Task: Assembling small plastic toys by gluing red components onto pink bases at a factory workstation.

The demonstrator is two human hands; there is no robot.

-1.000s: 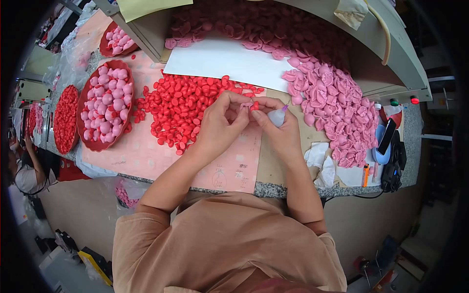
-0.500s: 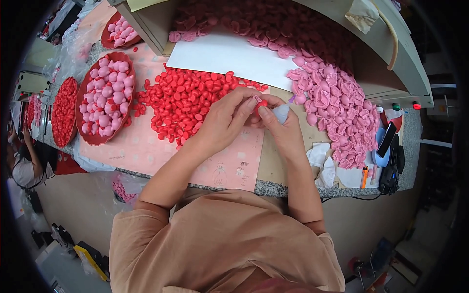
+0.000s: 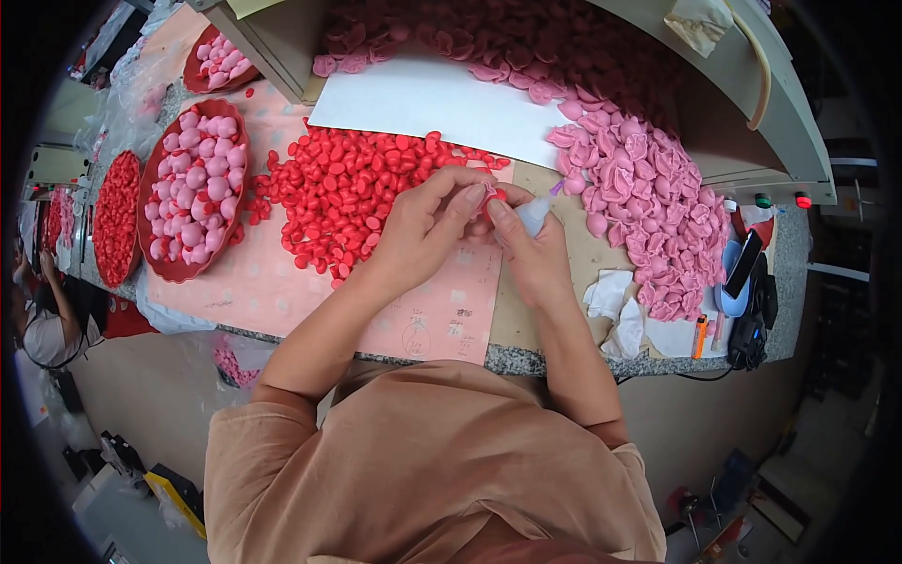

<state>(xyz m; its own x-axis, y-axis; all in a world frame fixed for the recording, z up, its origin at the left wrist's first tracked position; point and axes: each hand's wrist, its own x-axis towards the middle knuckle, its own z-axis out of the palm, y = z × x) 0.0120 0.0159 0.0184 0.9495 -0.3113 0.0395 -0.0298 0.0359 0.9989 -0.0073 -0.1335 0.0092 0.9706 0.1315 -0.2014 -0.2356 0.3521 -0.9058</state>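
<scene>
My left hand (image 3: pixel 427 226) is closed on a small pink shell-like piece (image 3: pixel 489 191), mostly hidden by the fingers. Against it, my right hand (image 3: pixel 531 252) pinches a red oval piece (image 3: pixel 497 196) between thumb and fingers. The same hand keeps a translucent squeeze bottle (image 3: pixel 534 215) with a purple tip in its grip, tip pointing up and right. Left of the hands spreads a heap of glossy red oval pieces (image 3: pixel 352 183). To their right lies a pile of pink hollow shell pieces (image 3: pixel 644 197), reaching back under the shelf.
Red scalloped bowls hold joined pink-and-red pieces (image 3: pixel 194 179) and red ovals (image 3: pixel 117 221). A white sheet (image 3: pixel 432 103) lies behind the red heap. Crumpled tissue (image 3: pixel 615 310), an orange lighter (image 3: pixel 699 336) and a phone (image 3: pixel 744 265) rest at right. Another person (image 3: pixel 56 320) sits far left.
The red oval has come closer to the pink piece, and both hands have shifted slightly left in the picture. The bottle stays in my right hand.
</scene>
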